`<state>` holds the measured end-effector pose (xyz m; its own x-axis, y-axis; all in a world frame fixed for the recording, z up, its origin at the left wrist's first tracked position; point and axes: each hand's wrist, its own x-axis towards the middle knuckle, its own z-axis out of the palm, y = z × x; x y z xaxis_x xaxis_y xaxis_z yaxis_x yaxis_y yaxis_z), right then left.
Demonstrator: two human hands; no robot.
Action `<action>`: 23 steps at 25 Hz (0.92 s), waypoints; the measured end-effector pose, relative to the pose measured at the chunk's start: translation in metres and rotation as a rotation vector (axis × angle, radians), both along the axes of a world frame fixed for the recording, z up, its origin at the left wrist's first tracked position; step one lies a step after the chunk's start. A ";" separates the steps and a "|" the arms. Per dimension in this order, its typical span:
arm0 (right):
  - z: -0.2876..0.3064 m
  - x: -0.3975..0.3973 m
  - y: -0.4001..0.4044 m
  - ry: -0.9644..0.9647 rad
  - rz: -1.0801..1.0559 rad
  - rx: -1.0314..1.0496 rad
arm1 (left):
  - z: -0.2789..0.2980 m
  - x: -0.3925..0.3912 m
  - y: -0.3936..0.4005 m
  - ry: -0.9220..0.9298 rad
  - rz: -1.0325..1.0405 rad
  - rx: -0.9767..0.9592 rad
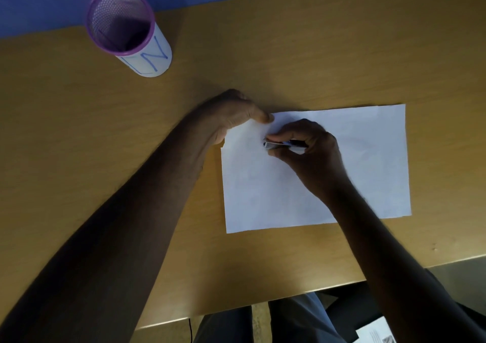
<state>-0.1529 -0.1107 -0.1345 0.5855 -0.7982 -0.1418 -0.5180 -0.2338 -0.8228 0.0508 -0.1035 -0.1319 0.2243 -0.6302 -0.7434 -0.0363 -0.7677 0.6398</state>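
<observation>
Right hand (315, 153) pinches pen (278, 145); left hand (231, 114) pins sheet (368, 164) corner by a straight thumb only, so sheet may pivot mid-stroke.

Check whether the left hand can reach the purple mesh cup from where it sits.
Probably yes. The left hand only presses a corner of the paper, and nothing stands on the table between it and the purple mesh cup, which is on its own side.

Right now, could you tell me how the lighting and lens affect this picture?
Head view: the paper is washed out, nearly blank; the left hand and right hand look dark, underexposed; the wide lens bows the table edge; the pen glints.
</observation>
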 end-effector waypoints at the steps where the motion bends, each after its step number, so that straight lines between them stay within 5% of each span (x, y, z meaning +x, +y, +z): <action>1: 0.001 -0.001 -0.001 -0.018 -0.019 0.038 | 0.001 0.000 0.000 0.002 0.003 -0.001; 10: 0.003 0.002 -0.007 0.058 -0.205 0.028 | 0.004 0.002 0.002 0.020 -0.014 -0.017; 23: 0.008 0.011 -0.015 0.118 -0.170 0.036 | 0.002 0.002 -0.002 0.020 0.017 0.032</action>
<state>-0.1416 -0.1253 -0.1267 0.4200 -0.8774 -0.2318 -0.6410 -0.1061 -0.7601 0.0527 -0.1053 -0.1302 0.2199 -0.6022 -0.7675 -0.0102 -0.7881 0.6154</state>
